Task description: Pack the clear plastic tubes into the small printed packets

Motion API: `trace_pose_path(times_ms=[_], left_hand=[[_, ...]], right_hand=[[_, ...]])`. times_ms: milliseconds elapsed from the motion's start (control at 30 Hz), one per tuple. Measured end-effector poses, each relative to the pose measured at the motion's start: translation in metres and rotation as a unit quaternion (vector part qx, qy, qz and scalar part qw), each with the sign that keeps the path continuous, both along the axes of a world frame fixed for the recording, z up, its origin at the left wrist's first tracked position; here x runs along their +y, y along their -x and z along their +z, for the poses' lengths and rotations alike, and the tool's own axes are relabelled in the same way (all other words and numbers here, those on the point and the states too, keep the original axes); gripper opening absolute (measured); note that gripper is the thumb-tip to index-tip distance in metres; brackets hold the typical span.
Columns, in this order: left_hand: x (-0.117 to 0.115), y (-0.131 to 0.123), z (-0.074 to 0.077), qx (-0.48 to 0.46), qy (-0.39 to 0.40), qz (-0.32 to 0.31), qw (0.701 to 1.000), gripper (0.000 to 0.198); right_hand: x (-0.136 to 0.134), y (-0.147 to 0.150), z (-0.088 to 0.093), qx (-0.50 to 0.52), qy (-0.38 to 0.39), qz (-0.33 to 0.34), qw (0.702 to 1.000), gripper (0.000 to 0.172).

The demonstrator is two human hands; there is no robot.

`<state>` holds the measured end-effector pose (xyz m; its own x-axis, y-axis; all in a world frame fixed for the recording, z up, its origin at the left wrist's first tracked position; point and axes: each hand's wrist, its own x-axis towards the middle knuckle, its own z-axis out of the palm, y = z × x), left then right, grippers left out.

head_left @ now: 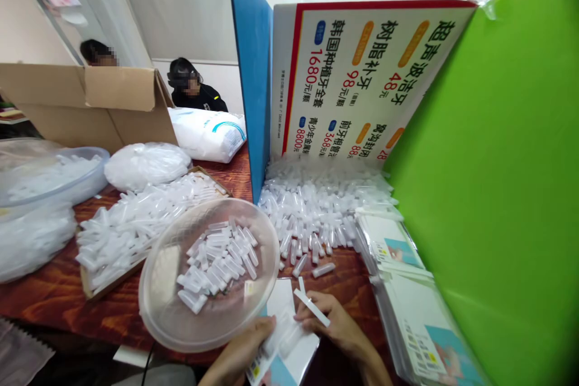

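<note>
Seen from the head camera, the left hand (242, 347) and right hand (332, 322) are pinching a small clear packet (284, 329) over a printed card (283, 350) at the table's (54, 295) near edge; the right fingers are also gripping a white strip (312, 307). A clear bowl (158, 307) of plastic tubes (219, 262) is sitting just left.

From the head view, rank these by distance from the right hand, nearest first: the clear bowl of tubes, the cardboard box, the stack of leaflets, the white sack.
1. Stack of leaflets, just to the right of the right hand.
2. Clear bowl of tubes, to its left, across the left hand.
3. White sack, far back left, beside the blue divider.
4. Cardboard box, farthest, back left corner.
</note>
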<state>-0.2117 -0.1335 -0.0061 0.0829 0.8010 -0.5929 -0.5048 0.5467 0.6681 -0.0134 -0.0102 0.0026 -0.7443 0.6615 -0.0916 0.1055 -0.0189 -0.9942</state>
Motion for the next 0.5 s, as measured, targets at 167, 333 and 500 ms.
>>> trace_pose_path(times_ms=[167, 333, 500], left_hand=[[-0.016, 0.012, -0.011, 0.018, -0.102, -0.077, 0.992, 0.068], [-0.032, 0.017, -0.014, -0.019, -0.165, -0.030, 0.986, 0.077], [-0.037, 0.008, -0.004, 0.046, -0.133, 0.074, 0.987, 0.060]], right_hand=[[0.019, 0.016, 0.032, -0.035, -0.033, 0.208, 0.977, 0.046], [0.054, 0.056, 0.099, -0.069, -0.232, 0.054, 0.969, 0.033], [0.036, 0.177, 0.116, -0.212, -0.455, 0.222, 0.836, 0.015]])
